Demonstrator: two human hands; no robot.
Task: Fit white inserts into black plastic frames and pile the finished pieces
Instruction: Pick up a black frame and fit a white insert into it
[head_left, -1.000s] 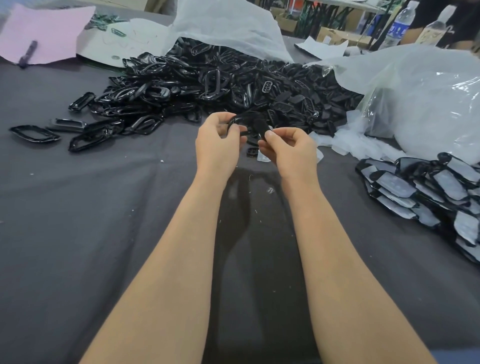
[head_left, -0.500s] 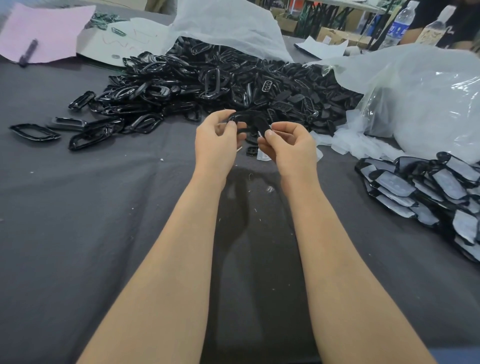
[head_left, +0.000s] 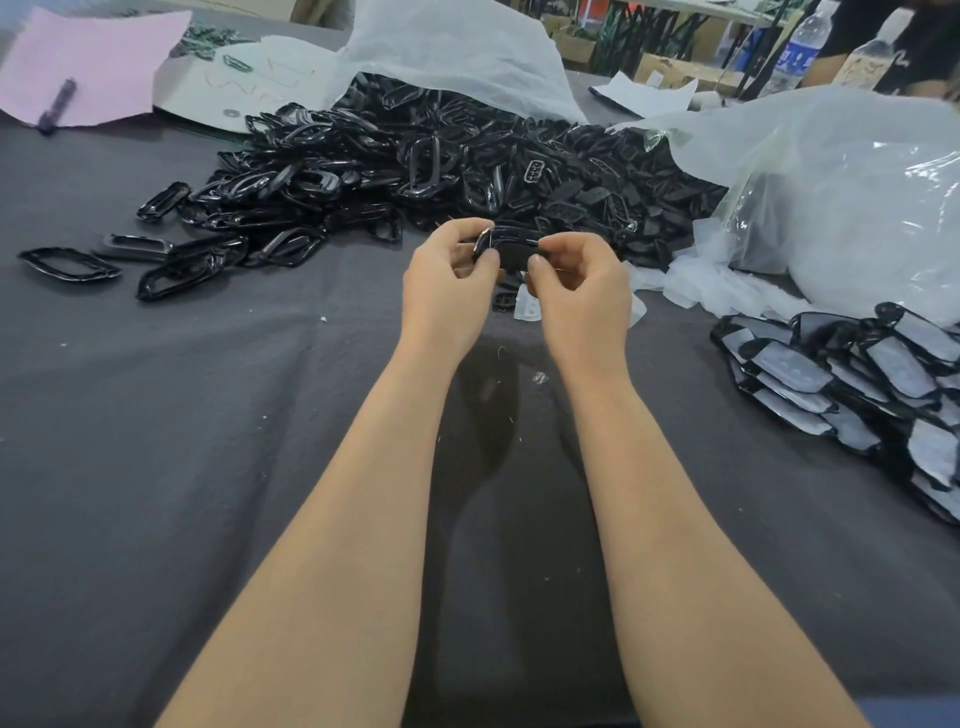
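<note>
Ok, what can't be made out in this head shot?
- Head view: whether an insert sits in the frame. The left hand and right hand cover its ends.
- Finished pile: cut off by the right edge, so its extent is unknown.
- Bottle: the label is too blurred to read.
- Dark object on the pink paper: blurred, kind unclear.

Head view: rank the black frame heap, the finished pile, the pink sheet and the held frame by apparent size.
1. frame heap
2. finished pile, cut off by the picture's edge
3. pink sheet, farther away, so its place against the pile is unsure
4. held frame
</note>
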